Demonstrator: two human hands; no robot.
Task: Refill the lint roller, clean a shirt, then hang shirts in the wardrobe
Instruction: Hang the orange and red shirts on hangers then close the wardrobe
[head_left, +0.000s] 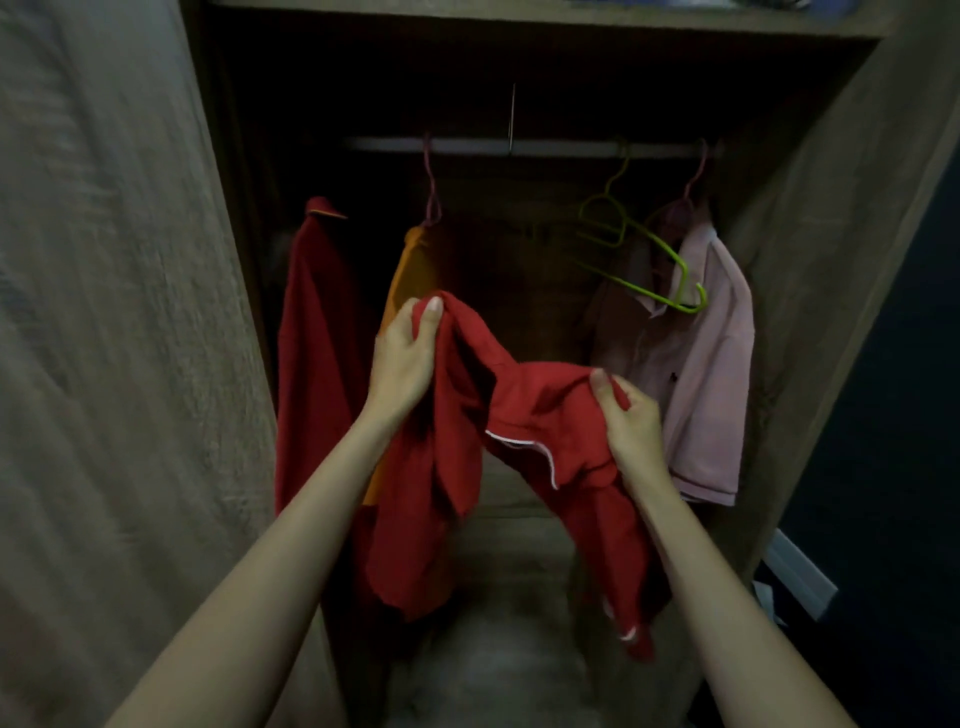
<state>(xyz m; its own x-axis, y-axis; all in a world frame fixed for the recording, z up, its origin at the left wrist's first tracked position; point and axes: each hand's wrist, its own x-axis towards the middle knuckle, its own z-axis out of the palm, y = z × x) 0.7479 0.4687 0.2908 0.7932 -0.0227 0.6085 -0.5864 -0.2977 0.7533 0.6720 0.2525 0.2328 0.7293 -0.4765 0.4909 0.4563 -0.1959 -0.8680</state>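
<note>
I stand before the open wardrobe (831, 218) with a red shirt (524, 415) bunched between my hands. My left hand (402, 358) grips a fold at the upper left, thumb laid over the cloth and fingers curled round it. My right hand (631, 421) pinches the fabric lower and to the right, just beside a white-piped edge. Between the two grips the shirt slants down from left to right, and loose cloth hangs below both wrists, so its long axis lies across me rather than up and down. I cannot tell from here which part is the collar.

What matters for the hanging is the empty green hanger (639, 249). It hooks on the rail (519, 147) above and to the right of the shirt, tilted, with its lower arm reaching out in front of the pink shirt (711, 364). It lies well above my right hand and clearly nearer to that hand than to my left, so I judge the right is the one to reach up for it while the left carries the shirt alone. Further left on the rail hang an orange shirt (410, 265) and another red one (311, 338), with an open stretch of rail between the orange shirt and the green hanger.
</note>
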